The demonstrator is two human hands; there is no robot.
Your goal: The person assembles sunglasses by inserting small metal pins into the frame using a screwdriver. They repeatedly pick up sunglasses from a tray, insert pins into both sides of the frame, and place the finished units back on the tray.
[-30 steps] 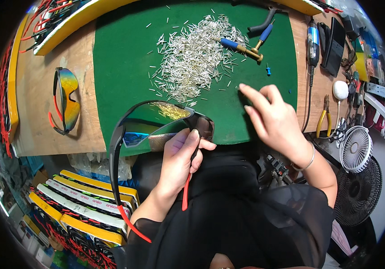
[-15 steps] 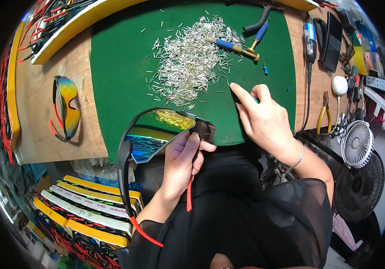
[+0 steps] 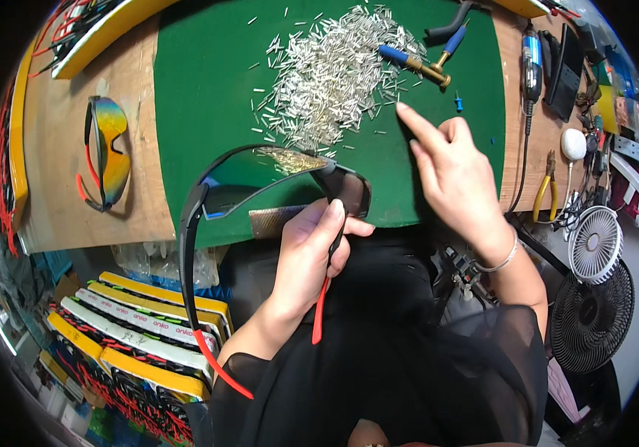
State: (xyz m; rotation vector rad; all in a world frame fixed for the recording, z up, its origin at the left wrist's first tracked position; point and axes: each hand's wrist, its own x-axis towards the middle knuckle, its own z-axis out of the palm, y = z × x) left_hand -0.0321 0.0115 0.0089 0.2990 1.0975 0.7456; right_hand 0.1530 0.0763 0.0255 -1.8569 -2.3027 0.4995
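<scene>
Wraparound sunglasses (image 3: 187, 276) with a black frame and red temple tips are held in my left hand (image 3: 316, 249). Its thumb and fingers pinch them at the right hinge end, over the mat's front edge. The lens is tilted and partly mirrors the pins. My right hand (image 3: 462, 175) reaches over the green mat (image 3: 208, 82), index finger stretched to the mat beside a heap of small silvery metal pins (image 3: 327, 82). Its other fingers are curled; what they hold is hidden now, though a bit of blue-green showed between them earlier.
Two blue-handled brass tools (image 3: 427, 67) and a blue push pin (image 3: 459, 102) lie right of the heap. Another pair of sunglasses (image 3: 115, 160) rests on the wood at left. Pliers (image 3: 547, 186), a phone (image 3: 564, 82) and a white fan (image 3: 595, 242) are at right; stacked trays (image 3: 141, 324) stand lower left.
The sunglasses have tilted, so their lens shows less blue and yellow reflection. My right index finger has moved slightly farther forward at the heap's edge. The whole view has shifted a little.
</scene>
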